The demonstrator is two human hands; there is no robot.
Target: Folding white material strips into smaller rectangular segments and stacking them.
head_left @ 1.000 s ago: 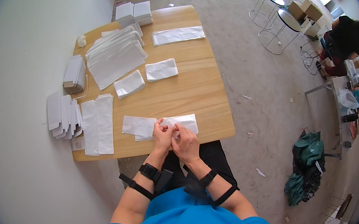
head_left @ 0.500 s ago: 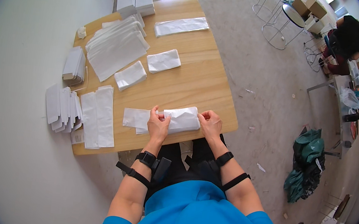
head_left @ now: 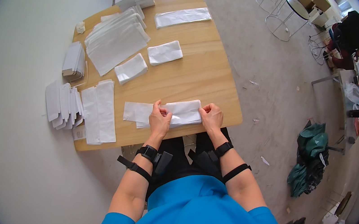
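A folded, thin white sheet [head_left: 182, 112] lies along the near edge of the wooden table [head_left: 200, 74], with a flat white strip [head_left: 137, 112] reaching out to its left. My left hand [head_left: 159, 119] is curled at the left end of the fold, thumb and fingers closed on its edge. Pinched between the thumb and fingers of my right hand [head_left: 211, 117] is the right end of the same sheet. Both palms face inward, so the fingertips are partly hidden.
Smaller folded white sheets [head_left: 164, 52] and a fanned white stack [head_left: 117, 40] lie farther back. White folded cartons [head_left: 63, 105] stand along the left edge by the wall. Across the floor, a person [head_left: 352, 35] bends near a cluttered bench; dark green bags [head_left: 312, 143] lie on the floor.
The raised upper layer of the sheet now lies flatter and smoother between my hands. Both hands stay at its two ends. The view has tilted slightly, shifting the table upward.
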